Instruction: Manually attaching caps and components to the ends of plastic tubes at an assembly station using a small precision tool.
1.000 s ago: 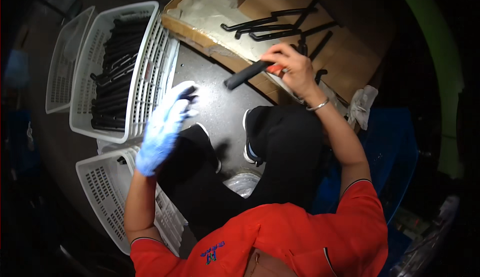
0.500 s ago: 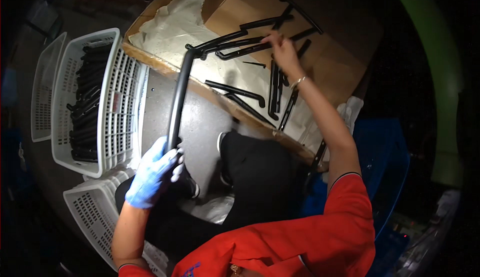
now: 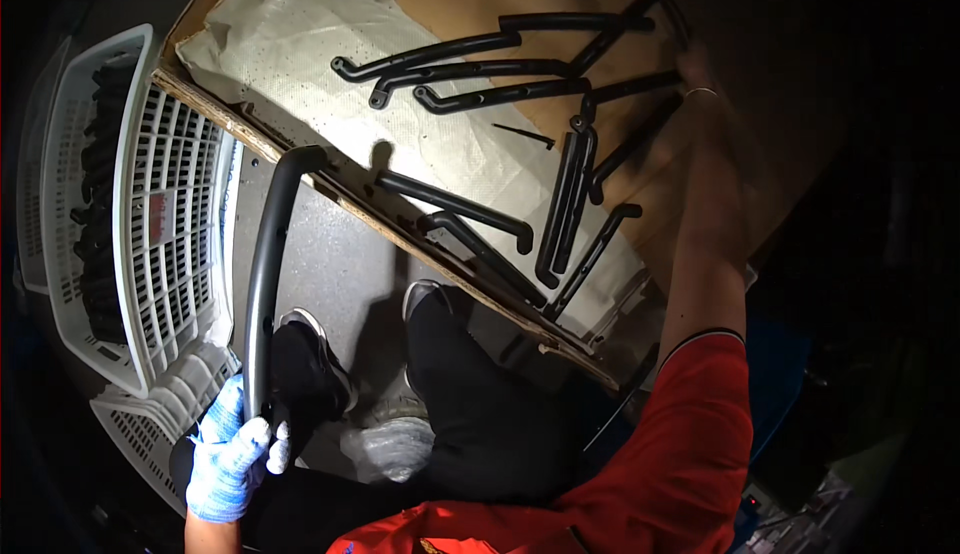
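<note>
My left hand (image 3: 228,454), in a blue-and-white knit glove, is wrapped round the lower end of a long black bar with a bent end (image 3: 264,294). That bar stands up in front of me, its bent tip near the edge of a cardboard box (image 3: 380,229). Bare, with a bracelet at the wrist, my right hand (image 3: 694,72) is stretched to the far right of the box. It is at the near end of another black bar (image 3: 672,12); its fingers are dim and blurred, so their grip is unclear. Several similar black bars (image 3: 470,209) lie scattered inside.
White sheeting (image 3: 290,44) lines part of the box. A small thin black piece (image 3: 523,135) lies among the bars. At left, a white plastic basket (image 3: 140,254) holds many black bars, with another white basket (image 3: 150,434) below. Crumpled clear plastic (image 3: 395,449) lies by my feet.
My right hand has moved right and farther away, from the middle bars to the far-right one. My left hand and its bar have shifted left and lower in view; the view itself has shifted too.
</note>
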{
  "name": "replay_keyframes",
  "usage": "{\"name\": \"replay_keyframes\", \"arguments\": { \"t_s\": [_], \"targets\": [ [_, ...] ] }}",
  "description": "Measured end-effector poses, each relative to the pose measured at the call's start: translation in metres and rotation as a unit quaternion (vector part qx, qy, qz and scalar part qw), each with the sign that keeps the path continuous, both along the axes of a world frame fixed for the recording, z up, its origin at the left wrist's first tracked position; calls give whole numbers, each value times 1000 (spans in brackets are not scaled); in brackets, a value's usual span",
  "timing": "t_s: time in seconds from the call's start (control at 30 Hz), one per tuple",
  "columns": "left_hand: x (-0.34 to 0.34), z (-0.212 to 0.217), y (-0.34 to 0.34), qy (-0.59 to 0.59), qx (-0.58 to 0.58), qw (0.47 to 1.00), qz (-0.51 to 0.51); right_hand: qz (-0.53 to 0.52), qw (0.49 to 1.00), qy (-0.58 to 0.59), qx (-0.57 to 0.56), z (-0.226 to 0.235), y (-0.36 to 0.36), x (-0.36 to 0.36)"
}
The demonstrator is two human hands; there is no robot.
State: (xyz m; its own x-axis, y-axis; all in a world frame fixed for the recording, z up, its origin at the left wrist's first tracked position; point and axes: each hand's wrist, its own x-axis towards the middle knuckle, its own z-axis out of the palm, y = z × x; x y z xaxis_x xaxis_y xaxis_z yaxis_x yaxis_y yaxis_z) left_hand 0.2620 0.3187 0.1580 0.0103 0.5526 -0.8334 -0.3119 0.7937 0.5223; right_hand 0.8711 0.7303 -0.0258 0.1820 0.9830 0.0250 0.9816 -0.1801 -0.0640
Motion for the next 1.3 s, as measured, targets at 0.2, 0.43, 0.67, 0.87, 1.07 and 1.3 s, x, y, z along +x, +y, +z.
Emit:
{"name": "replay_keyframes", "arguments": {
  "t_s": [0.2,0.43,0.67,0.87,1.07,1.3],
  "targets": [
    [9,-4,4,2,-2,999,-33,120,984,109,68,-53,-85,-45],
    [3,1,-5,-12,24,997,-76,92,963,239,87,-11,-133,-96],
    [8,1,-5,7,27,999,-29,278,924,240,-109,-54,-103,-201],
    [8,2,-13,6,67,998,19,255,911,277,-169,-65,-157,-214],
    [4,9,-16,-68,148,986,-23,316,905,190,-212,-40,-217,-237],
    [-5,3,-25,-60,171,983,-11,222,942,155,-198,-33,-276,-256]
  ]
}}
